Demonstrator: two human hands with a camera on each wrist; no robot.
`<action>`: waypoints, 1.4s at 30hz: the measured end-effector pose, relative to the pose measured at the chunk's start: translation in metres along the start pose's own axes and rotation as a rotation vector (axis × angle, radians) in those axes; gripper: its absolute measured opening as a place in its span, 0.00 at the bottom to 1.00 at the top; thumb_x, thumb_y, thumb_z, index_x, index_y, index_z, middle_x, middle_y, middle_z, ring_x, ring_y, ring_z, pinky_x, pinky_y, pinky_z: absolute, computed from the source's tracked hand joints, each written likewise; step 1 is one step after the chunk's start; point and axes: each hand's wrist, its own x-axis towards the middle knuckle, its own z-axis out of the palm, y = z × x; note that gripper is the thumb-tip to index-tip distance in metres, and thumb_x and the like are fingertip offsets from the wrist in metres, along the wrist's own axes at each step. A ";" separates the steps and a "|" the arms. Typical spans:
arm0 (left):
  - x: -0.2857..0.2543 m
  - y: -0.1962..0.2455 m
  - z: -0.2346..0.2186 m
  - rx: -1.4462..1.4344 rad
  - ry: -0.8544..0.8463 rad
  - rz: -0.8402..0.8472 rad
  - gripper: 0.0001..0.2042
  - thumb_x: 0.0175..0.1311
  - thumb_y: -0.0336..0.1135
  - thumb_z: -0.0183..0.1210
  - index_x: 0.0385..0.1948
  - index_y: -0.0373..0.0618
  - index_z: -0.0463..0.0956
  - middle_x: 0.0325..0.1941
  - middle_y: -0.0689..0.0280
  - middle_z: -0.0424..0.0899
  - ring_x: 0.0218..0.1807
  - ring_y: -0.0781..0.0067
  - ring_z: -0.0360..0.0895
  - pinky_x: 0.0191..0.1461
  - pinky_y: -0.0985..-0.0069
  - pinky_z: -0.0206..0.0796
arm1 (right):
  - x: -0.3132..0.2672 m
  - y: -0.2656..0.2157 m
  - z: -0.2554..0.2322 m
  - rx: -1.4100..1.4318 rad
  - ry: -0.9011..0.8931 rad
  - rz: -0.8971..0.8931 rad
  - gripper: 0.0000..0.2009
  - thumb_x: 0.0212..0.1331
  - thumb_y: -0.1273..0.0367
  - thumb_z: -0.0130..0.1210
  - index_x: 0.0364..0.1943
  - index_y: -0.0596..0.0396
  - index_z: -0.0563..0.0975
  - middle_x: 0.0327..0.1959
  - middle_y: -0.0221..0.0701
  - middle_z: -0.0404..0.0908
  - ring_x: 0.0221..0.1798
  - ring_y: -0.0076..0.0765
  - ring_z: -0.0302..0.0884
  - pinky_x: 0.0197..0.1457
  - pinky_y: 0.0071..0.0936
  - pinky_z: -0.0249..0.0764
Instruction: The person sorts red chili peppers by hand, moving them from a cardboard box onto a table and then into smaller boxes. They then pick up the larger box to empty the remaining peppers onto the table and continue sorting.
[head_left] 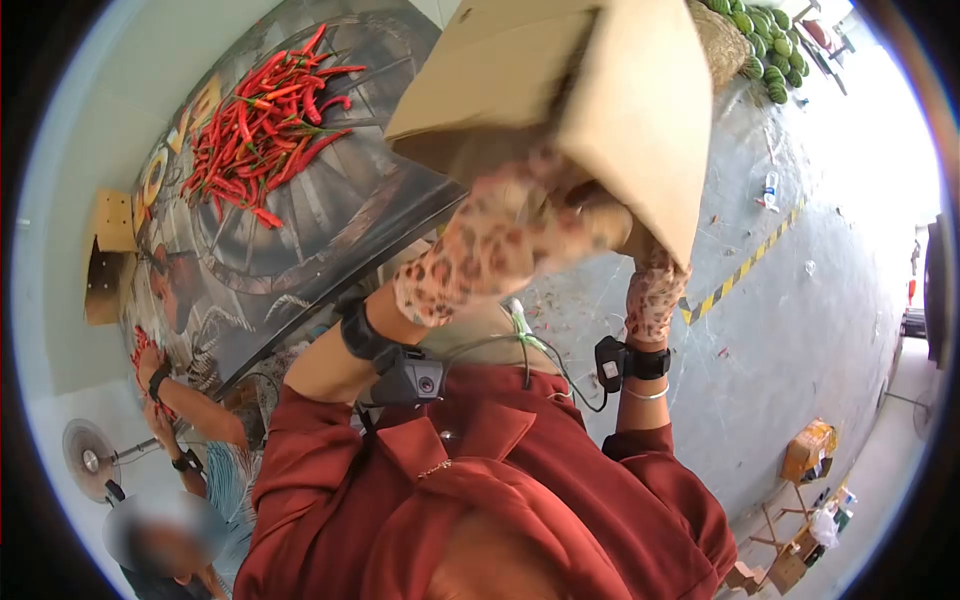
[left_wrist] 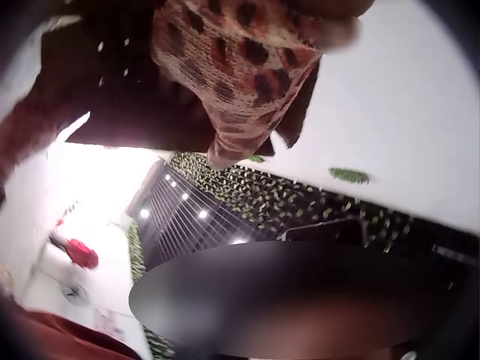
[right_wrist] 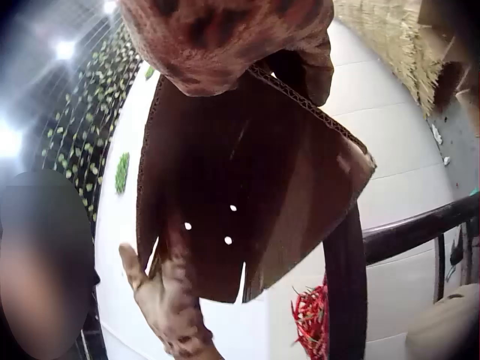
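A brown cardboard box [head_left: 640, 110] is held up in front of me, tilted, beside the table's near edge. Its open side faces towards me, and small round holes show through one dark inner wall in the right wrist view. My left hand [head_left: 490, 240], in a leopard-print glove, grips the box at its open edge; its fingers are blurred in the head view. In the right wrist view, the left thumb is outside the wall. My right hand [right_wrist: 225, 45], gloved alike, grips the opposite edge. A heap of red chili peppers [head_left: 265, 130] lies on the table close by.
The table [head_left: 350, 220] has a dark printed top. Another person's hands [head_left: 155, 380] are among red chilies at its far left end, near a small cardboard box [head_left: 105, 255]. Watermelons [head_left: 765, 45] are piled at the back right. Yellow-black tape [head_left: 745, 265] marks the grey floor.
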 end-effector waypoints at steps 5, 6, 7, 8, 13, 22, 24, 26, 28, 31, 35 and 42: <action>-0.032 0.003 -0.024 0.308 -0.090 -0.022 0.34 0.52 0.38 0.59 0.63 0.42 0.58 0.66 0.57 0.61 0.67 0.58 0.58 0.67 0.64 0.53 | 0.023 -0.012 -0.021 1.083 0.188 0.625 0.15 0.57 0.73 0.54 0.49 0.60 0.72 0.48 0.38 0.74 0.50 0.38 0.74 0.51 0.31 0.75; -0.039 0.003 -0.030 0.329 -0.127 -0.088 0.34 0.52 0.38 0.59 0.63 0.42 0.57 0.66 0.57 0.61 0.67 0.58 0.58 0.67 0.64 0.53 | 0.022 -0.001 -0.019 1.079 0.194 0.626 0.15 0.57 0.73 0.54 0.49 0.60 0.72 0.48 0.38 0.74 0.50 0.38 0.74 0.51 0.31 0.75; -0.033 -0.004 -0.022 0.350 -0.164 -0.154 0.35 0.52 0.39 0.59 0.64 0.42 0.57 0.67 0.57 0.60 0.67 0.57 0.57 0.67 0.64 0.52 | 0.020 0.021 -0.015 0.994 0.235 0.640 0.14 0.58 0.72 0.54 0.48 0.61 0.72 0.47 0.36 0.74 0.50 0.35 0.74 0.50 0.31 0.75; -0.050 0.001 -0.033 0.372 -0.200 -0.219 0.35 0.52 0.39 0.60 0.64 0.42 0.57 0.67 0.57 0.59 0.67 0.57 0.57 0.68 0.63 0.52 | 0.019 0.041 -0.011 0.909 0.277 0.652 0.14 0.59 0.70 0.53 0.47 0.62 0.72 0.47 0.35 0.74 0.49 0.33 0.74 0.50 0.31 0.76; -0.063 -0.026 -0.043 0.496 -0.387 -0.528 0.37 0.52 0.41 0.60 0.65 0.42 0.54 0.68 0.56 0.57 0.68 0.55 0.54 0.69 0.61 0.49 | 0.042 0.068 0.003 0.764 0.210 0.622 0.14 0.58 0.68 0.53 0.44 0.63 0.72 0.42 0.36 0.76 0.44 0.31 0.76 0.42 0.28 0.77; -0.068 -0.046 -0.029 0.561 -0.464 -0.655 0.39 0.48 0.42 0.63 0.64 0.40 0.55 0.69 0.56 0.54 0.68 0.51 0.53 0.69 0.57 0.46 | 0.086 0.096 0.081 0.922 0.041 0.784 0.13 0.57 0.72 0.54 0.45 0.64 0.73 0.42 0.37 0.77 0.43 0.38 0.78 0.41 0.30 0.80; -0.067 -0.047 -0.028 0.556 -0.454 -0.667 0.39 0.47 0.41 0.63 0.63 0.39 0.56 0.68 0.55 0.56 0.68 0.50 0.54 0.68 0.55 0.47 | 0.108 0.076 0.094 1.074 0.021 0.836 0.14 0.55 0.74 0.55 0.46 0.61 0.75 0.44 0.39 0.76 0.44 0.39 0.77 0.44 0.32 0.78; -0.068 -0.049 -0.028 0.545 -0.451 -0.660 0.39 0.46 0.41 0.64 0.62 0.39 0.57 0.67 0.54 0.56 0.67 0.49 0.54 0.68 0.55 0.47 | 0.121 0.078 0.121 0.888 -0.041 0.607 0.13 0.57 0.72 0.54 0.46 0.61 0.74 0.42 0.36 0.77 0.42 0.35 0.77 0.42 0.28 0.76; -0.069 -0.050 -0.027 0.553 -0.462 -0.663 0.39 0.45 0.41 0.65 0.62 0.39 0.58 0.66 0.52 0.57 0.66 0.46 0.55 0.67 0.53 0.48 | 0.142 0.059 0.145 1.075 -0.058 0.621 0.12 0.55 0.73 0.55 0.44 0.62 0.74 0.40 0.34 0.78 0.41 0.30 0.76 0.43 0.24 0.75; -0.068 -0.052 -0.026 0.551 -0.466 -0.669 0.40 0.44 0.41 0.65 0.61 0.38 0.58 0.66 0.51 0.58 0.66 0.46 0.56 0.66 0.52 0.49 | 0.164 0.080 0.206 0.046 -0.212 -0.153 0.22 0.45 0.76 0.61 0.48 0.61 0.73 0.45 0.41 0.78 0.48 0.39 0.76 0.54 0.31 0.73; -0.068 -0.053 -0.028 0.532 -0.504 -0.690 0.39 0.43 0.42 0.66 0.60 0.38 0.59 0.65 0.51 0.59 0.65 0.45 0.57 0.65 0.51 0.49 | 0.183 0.099 0.308 -0.032 -0.353 -0.327 0.25 0.43 0.69 0.65 0.49 0.60 0.73 0.47 0.41 0.78 0.54 0.46 0.72 0.67 0.33 0.58; -0.067 -0.056 -0.031 0.489 -0.565 -0.742 0.39 0.37 0.43 0.66 0.57 0.38 0.63 0.64 0.51 0.60 0.64 0.44 0.57 0.65 0.50 0.50 | 0.170 0.088 0.421 0.064 -0.674 -0.194 0.26 0.40 0.67 0.67 0.49 0.55 0.74 0.49 0.40 0.77 0.57 0.48 0.70 0.60 0.35 0.65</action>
